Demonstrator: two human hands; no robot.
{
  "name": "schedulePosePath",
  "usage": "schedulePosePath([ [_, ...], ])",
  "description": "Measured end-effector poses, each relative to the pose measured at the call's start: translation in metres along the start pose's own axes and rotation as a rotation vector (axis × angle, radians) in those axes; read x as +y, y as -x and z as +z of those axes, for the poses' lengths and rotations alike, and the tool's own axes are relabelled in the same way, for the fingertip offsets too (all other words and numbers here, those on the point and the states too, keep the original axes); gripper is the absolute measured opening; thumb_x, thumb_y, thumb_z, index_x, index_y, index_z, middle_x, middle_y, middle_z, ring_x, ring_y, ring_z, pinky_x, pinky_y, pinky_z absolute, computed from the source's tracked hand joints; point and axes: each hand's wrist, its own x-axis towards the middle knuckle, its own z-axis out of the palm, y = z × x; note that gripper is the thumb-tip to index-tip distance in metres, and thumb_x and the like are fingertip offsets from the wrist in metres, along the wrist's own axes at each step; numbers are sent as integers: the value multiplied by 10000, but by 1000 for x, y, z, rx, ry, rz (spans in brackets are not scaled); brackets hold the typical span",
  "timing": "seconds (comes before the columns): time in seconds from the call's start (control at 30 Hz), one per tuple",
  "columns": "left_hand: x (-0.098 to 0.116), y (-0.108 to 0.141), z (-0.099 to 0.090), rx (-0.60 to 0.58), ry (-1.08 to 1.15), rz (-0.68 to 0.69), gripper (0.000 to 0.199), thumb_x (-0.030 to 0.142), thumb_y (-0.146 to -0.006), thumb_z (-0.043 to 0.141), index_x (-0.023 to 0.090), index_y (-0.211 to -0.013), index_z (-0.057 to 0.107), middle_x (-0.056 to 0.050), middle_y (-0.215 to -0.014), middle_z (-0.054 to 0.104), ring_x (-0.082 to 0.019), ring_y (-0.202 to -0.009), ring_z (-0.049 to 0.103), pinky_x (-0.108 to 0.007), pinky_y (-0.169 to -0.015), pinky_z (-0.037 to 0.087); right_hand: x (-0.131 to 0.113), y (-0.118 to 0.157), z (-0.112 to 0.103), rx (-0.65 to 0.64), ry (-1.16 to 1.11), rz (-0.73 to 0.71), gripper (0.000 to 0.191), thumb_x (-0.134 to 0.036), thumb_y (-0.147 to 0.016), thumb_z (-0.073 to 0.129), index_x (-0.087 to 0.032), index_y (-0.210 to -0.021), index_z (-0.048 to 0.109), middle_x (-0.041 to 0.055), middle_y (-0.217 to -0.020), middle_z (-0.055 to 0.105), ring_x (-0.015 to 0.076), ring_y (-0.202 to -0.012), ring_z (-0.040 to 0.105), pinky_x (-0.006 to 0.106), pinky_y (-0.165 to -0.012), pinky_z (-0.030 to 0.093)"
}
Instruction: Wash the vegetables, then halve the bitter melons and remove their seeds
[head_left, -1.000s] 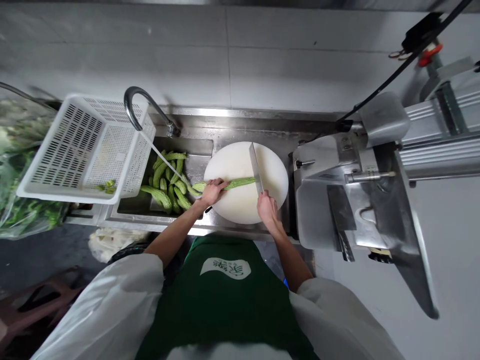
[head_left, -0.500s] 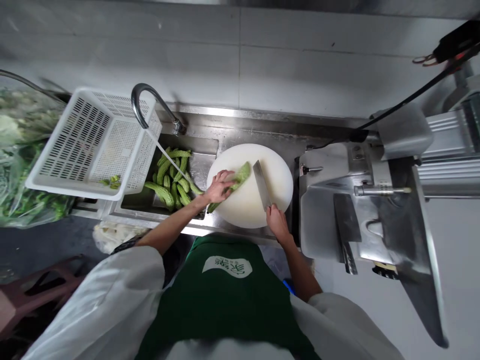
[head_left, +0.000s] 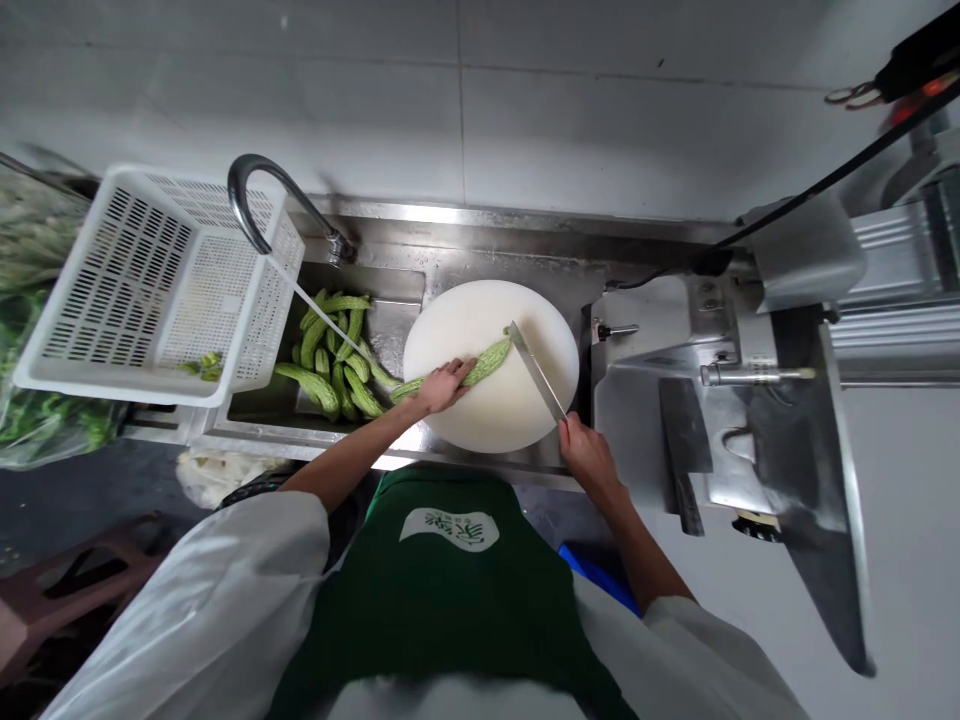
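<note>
A long green bitter melon [head_left: 489, 362] lies slantwise on the round white cutting board [head_left: 517, 425]. My left hand [head_left: 445, 386] is closed over its middle, and its lower end sticks out left past the board's rim. In my right hand [head_left: 585, 450] is the handle of a cleaver [head_left: 537, 372]. The blade meets the melon's upper right tip, its edge close to the board; whether it has cut in I cannot tell. Several more bitter melons [head_left: 330, 350] are heaped in the sink [head_left: 397, 290] to the left.
A white plastic basket [head_left: 142, 385] with small green scraps stands over the sink's left side. The faucet [head_left: 244, 185] runs water into the sink. Right of the board is a metal slicing machine [head_left: 637, 400] with another cleaver [head_left: 684, 425] on it. Bagged greens [head_left: 67, 420] lie far left.
The bitter melon now lies still under my left hand, turned flatter on the board. My right hand has moved right and the cleaver's blade has come to the melon's tip. The view has shifted slightly.
</note>
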Motion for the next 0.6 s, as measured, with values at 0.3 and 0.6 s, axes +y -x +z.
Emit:
schedulePosePath([
  [0.3,-34,-14,-17,-50,122,151,621,293,-972,528,146,-1562,403,-156,-1280,583,-271,-1102,606,-361,-974,481,-8,-28,-3,-101,8,-83,321,-324,-1085,335,-137,-1170,582,125,-928,735,239,-883,712,282,-727,394],
  [0.6,-37,-13,-26,-63,236,176,591,343,-929,555,173,-1494,516,-159,-1317,582,-309,-1178,598,-426,-1068,460,2,4,17,-183,-41,-19,330,-311,-1093,288,-138,-1177,556,136,-962,728,248,-915,715,301,-752,411],
])
